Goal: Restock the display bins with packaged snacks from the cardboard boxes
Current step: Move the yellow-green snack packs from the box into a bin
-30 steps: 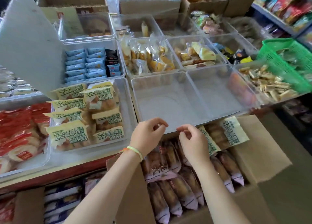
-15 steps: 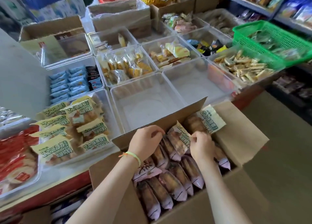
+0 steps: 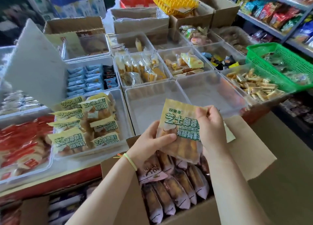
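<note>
Both hands grip one snack packet (image 3: 180, 123), left hand (image 3: 150, 144) low, right hand (image 3: 210, 126) high; yellow top, green lettering, clear bottom. It hangs above the open cardboard box (image 3: 237, 158).

Glossy plastic snack packet (image 3: 179, 123), matt cardboard box (image 3: 186, 214), clear plastic bin (image 3: 147, 92).

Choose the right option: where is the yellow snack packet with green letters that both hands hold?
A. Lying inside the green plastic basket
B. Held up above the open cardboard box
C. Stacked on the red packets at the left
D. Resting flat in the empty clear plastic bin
B: the left hand and right hand grip the yellow snack packet with green letters above the open cardboard box.
</note>
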